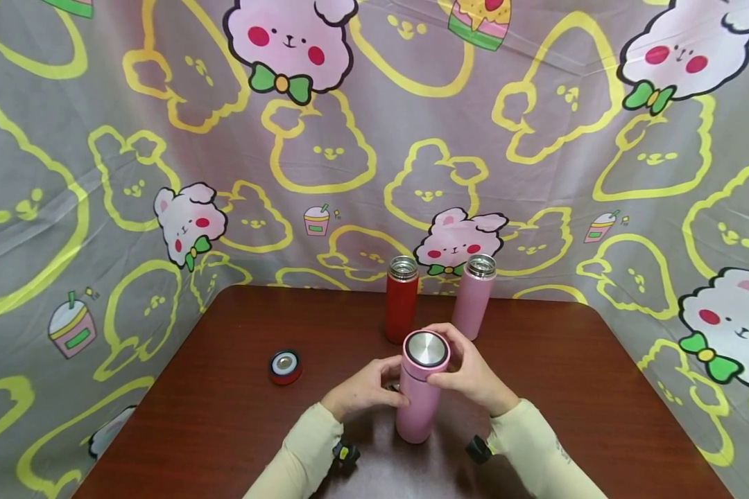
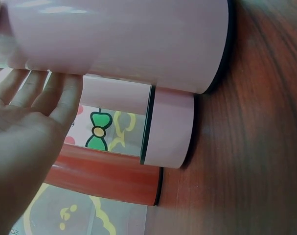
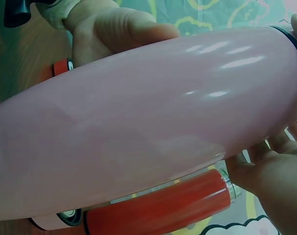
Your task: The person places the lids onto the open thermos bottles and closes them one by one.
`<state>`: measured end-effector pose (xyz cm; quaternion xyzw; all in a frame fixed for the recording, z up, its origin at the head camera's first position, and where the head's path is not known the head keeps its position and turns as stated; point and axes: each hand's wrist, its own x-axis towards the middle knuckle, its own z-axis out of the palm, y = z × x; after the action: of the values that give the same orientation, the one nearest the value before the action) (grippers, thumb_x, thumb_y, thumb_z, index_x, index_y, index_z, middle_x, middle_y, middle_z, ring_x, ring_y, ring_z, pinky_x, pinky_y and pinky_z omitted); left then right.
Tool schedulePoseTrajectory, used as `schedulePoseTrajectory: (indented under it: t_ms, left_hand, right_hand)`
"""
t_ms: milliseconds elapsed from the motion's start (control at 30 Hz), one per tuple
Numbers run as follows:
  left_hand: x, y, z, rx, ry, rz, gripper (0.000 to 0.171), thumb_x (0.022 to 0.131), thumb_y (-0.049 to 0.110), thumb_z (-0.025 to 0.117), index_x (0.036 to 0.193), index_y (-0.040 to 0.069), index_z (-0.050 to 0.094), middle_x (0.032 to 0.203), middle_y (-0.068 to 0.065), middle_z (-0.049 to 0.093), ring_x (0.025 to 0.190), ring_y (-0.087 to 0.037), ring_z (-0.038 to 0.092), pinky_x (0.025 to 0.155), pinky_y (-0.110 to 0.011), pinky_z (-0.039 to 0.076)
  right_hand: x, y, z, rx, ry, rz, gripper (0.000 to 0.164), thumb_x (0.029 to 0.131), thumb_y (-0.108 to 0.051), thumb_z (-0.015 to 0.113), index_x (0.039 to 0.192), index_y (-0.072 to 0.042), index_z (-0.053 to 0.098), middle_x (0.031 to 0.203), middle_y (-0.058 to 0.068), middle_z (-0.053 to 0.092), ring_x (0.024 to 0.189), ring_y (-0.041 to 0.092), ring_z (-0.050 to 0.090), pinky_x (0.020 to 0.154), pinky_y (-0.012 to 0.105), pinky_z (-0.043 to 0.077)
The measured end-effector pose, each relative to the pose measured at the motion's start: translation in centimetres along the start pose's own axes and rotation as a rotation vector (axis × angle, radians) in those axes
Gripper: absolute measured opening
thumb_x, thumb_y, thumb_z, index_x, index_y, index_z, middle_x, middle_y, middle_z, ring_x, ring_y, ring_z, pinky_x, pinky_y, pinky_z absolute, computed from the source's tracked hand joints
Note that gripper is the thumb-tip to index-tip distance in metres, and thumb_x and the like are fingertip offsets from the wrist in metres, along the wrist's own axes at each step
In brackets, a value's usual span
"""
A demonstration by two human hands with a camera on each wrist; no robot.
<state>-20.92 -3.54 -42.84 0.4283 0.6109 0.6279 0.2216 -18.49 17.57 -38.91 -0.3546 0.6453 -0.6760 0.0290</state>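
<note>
A pink thermos flask (image 1: 418, 412) with a steel-topped pink lid (image 1: 426, 348) stands near the front middle of the table in the head view. My left hand (image 1: 363, 387) grips its body from the left, thumb in front and fingers behind. Around the lid, at the top, my right hand (image 1: 471, 371) has its thumb on the near side and fingers on the far side. The left wrist view shows the flask's base close over the tabletop. Behind the flask, a loose pink lid (image 2: 170, 127) rests on the table; the flask hides it in the head view.
Toward the back stand a red flask (image 1: 401, 308) and a second pink flask (image 1: 474, 301), both with bare steel mouths. A red lid (image 1: 285, 366) lies upside down on the left of the brown table (image 1: 225, 430). Patterned cloth (image 1: 324, 159) hangs around the table's back and sides.
</note>
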Motion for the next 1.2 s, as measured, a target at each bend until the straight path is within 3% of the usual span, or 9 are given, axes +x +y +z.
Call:
schedulePoseTrajectory:
  t_ms: [133, 267, 433, 500, 600, 833, 1000, 1200]
  left_hand:
    - [-0.1, 0.0, -0.1, 0.011, -0.005, 0.001, 0.055, 0.077, 0.008, 0.065, 0.126, 0.002, 0.041, 0.117, -0.005, 0.053, 0.107, -0.018, 0.049, 0.091, -0.049, 0.032]
    - [-0.1, -0.1, -0.1, 0.009, -0.005, -0.003, 0.057, 0.077, 0.008, 0.065, 0.128, 0.002, 0.039, 0.118, -0.006, 0.052, 0.108, -0.019, 0.049, 0.091, -0.048, 0.032]
    - [-0.1, -0.1, 0.0, 0.021, 0.011, -0.037, 0.058, 0.076, 0.005, 0.065, 0.128, 0.002, 0.039, 0.117, -0.004, 0.053, 0.106, -0.017, 0.05, 0.09, -0.044, 0.035]
    - [-0.1, -0.1, 0.0, 0.029, 0.02, -0.06, 0.059, 0.075, 0.003, 0.065, 0.128, 0.001, 0.039, 0.115, -0.003, 0.054, 0.105, -0.016, 0.05, 0.089, -0.042, 0.037]
    - [-0.1, 0.1, 0.0, 0.046, 0.034, -0.084, 0.059, 0.074, 0.002, 0.065, 0.127, 0.0, 0.039, 0.113, -0.003, 0.054, 0.103, -0.015, 0.051, 0.089, -0.041, 0.037]
    - [-0.1, 0.0, 0.0, 0.043, 0.017, -0.052, 0.061, 0.076, 0.009, 0.067, 0.129, 0.0, 0.037, 0.117, -0.005, 0.053, 0.106, -0.016, 0.05, 0.089, -0.044, 0.036]
    - [0.0, -0.1, 0.0, 0.023, 0.003, -0.044, 0.063, 0.077, 0.011, 0.067, 0.13, 0.001, 0.035, 0.119, -0.006, 0.052, 0.106, -0.017, 0.05, 0.089, -0.039, 0.039]
    - [0.0, 0.0, -0.1, 0.028, 0.01, -0.062, 0.063, 0.076, 0.011, 0.067, 0.13, 0.001, 0.035, 0.118, -0.003, 0.052, 0.107, -0.015, 0.049, 0.09, -0.036, 0.038]
  right_hand:
    - [0.0, -0.1, 0.1, -0.007, 0.004, 0.006, 0.059, 0.073, -0.004, 0.068, 0.122, 0.001, 0.035, 0.115, 0.019, 0.048, 0.103, 0.028, 0.048, 0.083, 0.038, 0.043]
    - [0.1, 0.1, -0.3, 0.066, -0.069, -0.014, 0.061, 0.076, -0.009, 0.066, 0.124, 0.003, 0.031, 0.118, 0.019, 0.046, 0.106, 0.029, 0.046, 0.085, 0.039, 0.041]
    - [0.5, 0.9, -1.3, 0.343, -0.248, -0.085, 0.053, 0.085, -0.009, 0.039, 0.131, 0.01, 0.018, 0.127, 0.023, 0.036, 0.117, 0.033, 0.036, 0.095, 0.043, 0.03]
    - [0.9, 1.2, -1.6, 0.451, -0.317, -0.108, 0.054, 0.083, -0.008, 0.029, 0.131, 0.012, 0.014, 0.131, 0.026, 0.031, 0.12, 0.035, 0.03, 0.097, 0.046, 0.025]
    - [1.7, 1.5, -1.8, 0.539, -0.408, -0.118, 0.058, 0.08, -0.009, 0.024, 0.131, 0.014, 0.011, 0.134, 0.029, 0.025, 0.123, 0.038, 0.025, 0.099, 0.048, 0.021]
    - [3.4, 1.5, -1.7, 0.603, -0.576, -0.058, 0.063, 0.077, -0.012, 0.029, 0.13, 0.017, 0.011, 0.132, 0.034, 0.022, 0.123, 0.043, 0.021, 0.098, 0.052, 0.017]
    - [3.7, 1.3, -1.6, 0.617, -0.614, -0.012, 0.063, 0.076, -0.013, 0.03, 0.131, 0.014, 0.016, 0.133, 0.031, 0.025, 0.122, 0.045, 0.02, 0.098, 0.052, 0.017]
    - [3.8, 1.6, -1.7, 0.597, -0.625, -0.021, 0.061, 0.078, -0.015, 0.031, 0.132, 0.011, 0.021, 0.133, 0.027, 0.03, 0.122, 0.044, 0.022, 0.098, 0.052, 0.018]
